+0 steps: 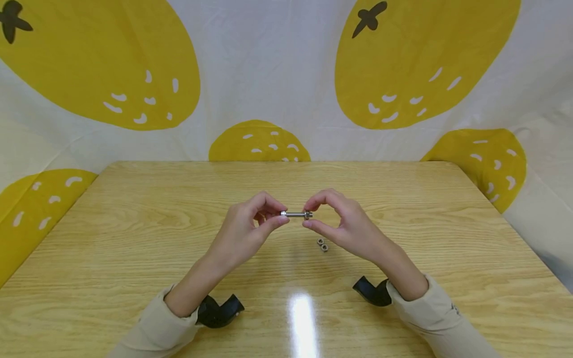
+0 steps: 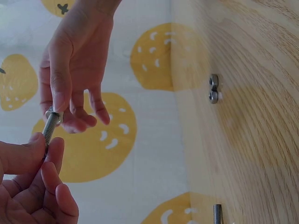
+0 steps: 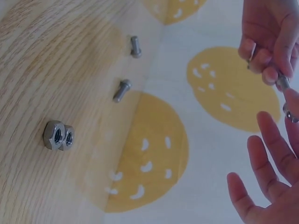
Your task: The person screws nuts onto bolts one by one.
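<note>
My left hand [image 1: 241, 228] pinches a silver bolt [image 1: 294, 215] by its head end, between thumb and fingers. The bolt lies level above the table, its shaft pointing right. A hex nut [image 1: 308, 215] sits around the bolt's far end, and my right hand [image 1: 355, 226] pinches it between thumb and index finger. In the right wrist view the other right fingers [image 3: 264, 163] are spread away from the nut. The left wrist view shows the threaded shaft [image 2: 50, 129] between both hands, the nut near its tip.
Two loose hex nuts [image 1: 322, 244] lie side by side on the wooden table [image 1: 147, 209], below my right hand. Two more bolts [image 3: 123, 90] rest on the table in the right wrist view. Behind the table hangs a white cloth [image 1: 268, 64] with yellow fruit shapes.
</note>
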Demonstrator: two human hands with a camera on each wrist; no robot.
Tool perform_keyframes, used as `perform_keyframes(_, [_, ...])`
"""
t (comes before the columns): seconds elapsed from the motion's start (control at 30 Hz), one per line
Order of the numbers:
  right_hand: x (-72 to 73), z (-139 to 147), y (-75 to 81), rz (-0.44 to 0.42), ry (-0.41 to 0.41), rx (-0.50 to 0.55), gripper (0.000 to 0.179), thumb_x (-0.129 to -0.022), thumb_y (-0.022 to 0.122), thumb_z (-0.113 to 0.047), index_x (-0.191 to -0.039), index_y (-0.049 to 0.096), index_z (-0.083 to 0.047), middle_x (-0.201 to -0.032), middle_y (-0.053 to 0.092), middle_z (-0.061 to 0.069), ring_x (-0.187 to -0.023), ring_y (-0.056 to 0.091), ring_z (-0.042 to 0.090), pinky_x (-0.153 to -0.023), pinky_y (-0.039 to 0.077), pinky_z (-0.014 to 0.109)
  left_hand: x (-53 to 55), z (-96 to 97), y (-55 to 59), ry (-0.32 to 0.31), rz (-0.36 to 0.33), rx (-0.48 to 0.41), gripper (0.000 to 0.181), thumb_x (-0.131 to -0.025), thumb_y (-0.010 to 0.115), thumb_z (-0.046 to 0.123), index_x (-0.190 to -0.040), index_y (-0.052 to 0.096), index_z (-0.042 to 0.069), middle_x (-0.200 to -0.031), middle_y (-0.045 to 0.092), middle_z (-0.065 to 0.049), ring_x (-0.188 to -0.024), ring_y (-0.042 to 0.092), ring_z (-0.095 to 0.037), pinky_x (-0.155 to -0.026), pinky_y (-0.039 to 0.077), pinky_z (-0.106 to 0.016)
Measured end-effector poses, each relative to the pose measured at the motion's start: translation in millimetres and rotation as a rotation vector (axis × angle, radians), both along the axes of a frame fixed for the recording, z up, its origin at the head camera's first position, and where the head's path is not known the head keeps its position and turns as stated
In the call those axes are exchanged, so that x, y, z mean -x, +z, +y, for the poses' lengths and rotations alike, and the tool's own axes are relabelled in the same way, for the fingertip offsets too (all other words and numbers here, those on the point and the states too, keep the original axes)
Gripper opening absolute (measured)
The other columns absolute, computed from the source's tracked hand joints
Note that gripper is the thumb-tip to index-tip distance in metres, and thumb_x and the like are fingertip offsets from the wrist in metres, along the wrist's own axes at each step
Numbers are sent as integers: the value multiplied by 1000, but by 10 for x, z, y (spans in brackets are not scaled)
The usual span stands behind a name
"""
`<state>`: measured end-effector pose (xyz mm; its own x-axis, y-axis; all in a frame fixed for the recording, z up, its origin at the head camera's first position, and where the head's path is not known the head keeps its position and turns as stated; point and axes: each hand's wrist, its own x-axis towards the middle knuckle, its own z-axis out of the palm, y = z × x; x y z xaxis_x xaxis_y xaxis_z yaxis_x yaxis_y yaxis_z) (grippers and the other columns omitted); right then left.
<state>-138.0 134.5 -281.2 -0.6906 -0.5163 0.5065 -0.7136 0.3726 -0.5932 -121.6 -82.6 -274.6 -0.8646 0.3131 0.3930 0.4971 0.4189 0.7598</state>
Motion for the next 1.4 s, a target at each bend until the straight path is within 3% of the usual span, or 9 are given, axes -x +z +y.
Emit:
perform_keyframes(0.4, [-32, 22, -4, -47, -21, -21, 18, -84, 68, -8, -100, 60, -10, -96, 60, -1, -93, 56, 14, -81, 46, 31, 1, 1, -10, 8, 15, 9, 13, -82, 71, 11, -93, 65, 9, -80, 68, 2, -63, 52, -9, -58, 46, -22])
perform_keyframes(0.73, [-15, 27, -28, -60, 13, -30, 6, -92, 59, -14, -95, 62, -11, -93, 61, -1, -92, 55, 11, -78, 47, 30, -8, 5, -12, 14, 16, 15, 13, -81, 72, 13, -92, 66, 10, -80, 69, 4, -62, 52, -9, -56, 45, -22])
perform_keyframes(0.87, [3, 4, -31, -78, 30, -32, 17, -96, 51, -15, -85, 63, -12, -87, 62, -3, -87, 54, 10, -75, 46, 29, -12, 15, -11, 6, 6, 13, 13, -81, 72, 13, -92, 66, 10, -80, 68, 3, -62, 52, -9, -56, 45, -22])
perform_keyframes(1.0, [2, -15, -26, -116, -6, -60, 28, -99, 44, -20, -80, 64, -12, -83, 62, -4, -84, 52, 10, -72, 44, 28, -16, 23, -17, 3, 12, 21, 13, -81, 71, 13, -92, 66, 10, -80, 68, 3, -62, 52, -8, -55, 45, -23])
perform_keyframes(1.17, [-26, -1, -7, -149, -20, -76, 14, -92, 59, -24, -98, 61, -11, -94, 62, -3, -88, 54, 10, -78, 47, 29, -14, 23, -19, 6, 25, 23, 13, -81, 71, 12, -93, 66, 9, -79, 68, 3, -62, 51, -9, -55, 45, -23])
perform_keyframes(1.3, [-29, 0, 1, -83, 10, -45, 29, -82, 72, -15, -105, 56, -10, -98, 61, -4, -91, 54, 9, -81, 47, 28, -17, 19, -13, 13, 27, 20, 13, -81, 71, 12, -93, 66, 9, -79, 68, 3, -63, 51, -10, -56, 45, -24])
perform_keyframes(1.4, [-18, -7, -9, -29, 39, -26, 28, -80, 73, -9, -102, 56, -9, -95, 62, -3, -90, 55, 9, -81, 47, 28, -19, 18, -17, 14, 29, 15, 13, -81, 71, 11, -93, 66, 9, -78, 68, 3, -63, 51, -10, -57, 45, -23])
